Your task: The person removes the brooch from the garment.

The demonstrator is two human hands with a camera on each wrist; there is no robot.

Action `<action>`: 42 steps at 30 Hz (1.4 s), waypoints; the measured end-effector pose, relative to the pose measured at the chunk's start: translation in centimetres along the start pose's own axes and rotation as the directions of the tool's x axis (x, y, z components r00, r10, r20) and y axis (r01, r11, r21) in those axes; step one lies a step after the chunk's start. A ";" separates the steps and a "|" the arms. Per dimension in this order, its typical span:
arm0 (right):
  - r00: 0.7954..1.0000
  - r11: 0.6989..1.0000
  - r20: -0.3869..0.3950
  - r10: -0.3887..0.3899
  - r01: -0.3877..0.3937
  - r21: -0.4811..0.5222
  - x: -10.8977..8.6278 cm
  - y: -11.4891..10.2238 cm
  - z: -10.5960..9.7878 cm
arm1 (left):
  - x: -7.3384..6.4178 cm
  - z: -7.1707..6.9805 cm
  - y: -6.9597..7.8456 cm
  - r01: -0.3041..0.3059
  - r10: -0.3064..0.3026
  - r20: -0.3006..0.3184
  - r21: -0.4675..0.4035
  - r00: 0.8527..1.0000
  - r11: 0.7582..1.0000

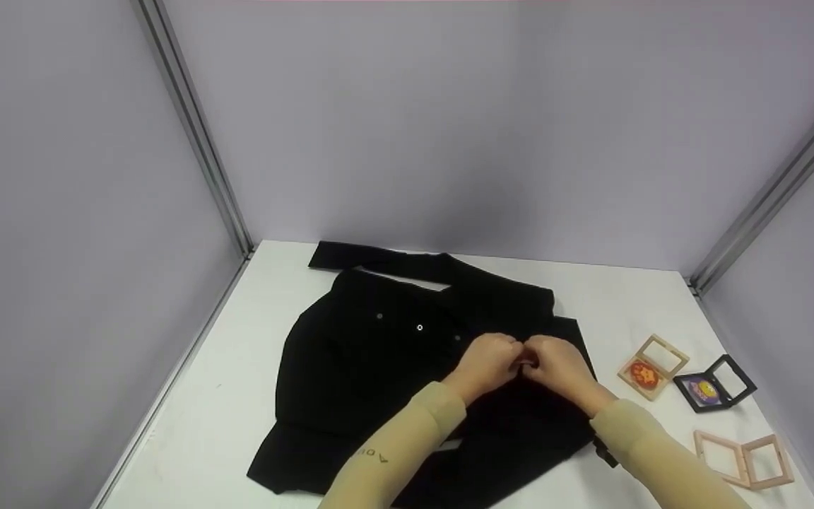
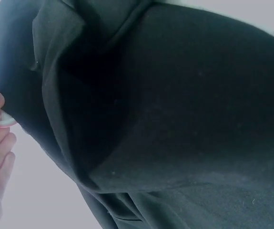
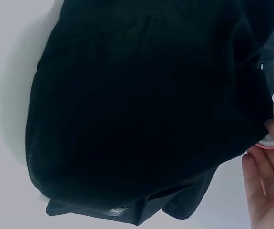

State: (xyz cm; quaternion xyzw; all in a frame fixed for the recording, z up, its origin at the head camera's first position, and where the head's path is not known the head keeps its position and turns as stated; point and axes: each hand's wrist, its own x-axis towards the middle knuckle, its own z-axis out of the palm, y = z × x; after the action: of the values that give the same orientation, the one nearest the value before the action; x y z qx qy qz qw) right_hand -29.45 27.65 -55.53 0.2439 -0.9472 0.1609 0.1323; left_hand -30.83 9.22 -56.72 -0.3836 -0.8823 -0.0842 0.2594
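Observation:
A black long-sleeved garment (image 1: 350,367) with small pale round buttons lies spread on the white table (image 1: 202,410). Over its right half my two hands meet. My left hand (image 1: 488,362) pinches a white disc with a pinkish-red rim (image 2: 4,122), shown by the left wrist view at the garment's edge. From the other side, my right hand (image 1: 559,367) grips the same disc, thumb on its white face and fingers beneath the rim. Dark cloth is lifted into a fold right at the fingertips and covers part of the disc.
To the right stand an open wooden case (image 1: 646,375) with a red-orange star disc, an open black case (image 1: 706,390) with a purple-yellow disc, and an open pale wooden double frame (image 1: 742,461). Grey panels (image 1: 407,127) wall in the table's back and sides.

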 end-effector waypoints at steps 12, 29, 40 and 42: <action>1.000 0.999 0.025 0.002 -0.001 -0.033 -0.3 -0.2 0.2 | -0.5 0.1 -0.1 0.008 -0.008 0.021 -0.006 1.000 1.000; 0.999 1.000 0.036 -0.007 0.008 -0.017 -0.2 0.0 -0.2 | -0.7 0.0 -0.3 0.034 -0.034 0.071 -0.002 0.997 0.999; 0.998 0.998 0.016 -0.057 0.057 -0.022 0.2 0.1 -1.2 | -0.4 0.0 -0.5 0.028 -0.028 0.000 0.002 1.000 1.000; 0.998 0.998 0.014 -0.064 0.064 -0.029 0.3 0.2 -1.3 | -0.4 0.0 -0.5 0.024 -0.024 -0.025 0.000 0.999 1.000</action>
State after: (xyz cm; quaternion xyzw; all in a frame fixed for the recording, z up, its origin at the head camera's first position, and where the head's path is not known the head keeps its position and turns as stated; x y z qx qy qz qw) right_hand -29.58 28.11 -54.33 0.2732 -0.9420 0.1409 0.1348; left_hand -30.89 8.61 -56.88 -0.3717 -0.8835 -0.0921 0.2697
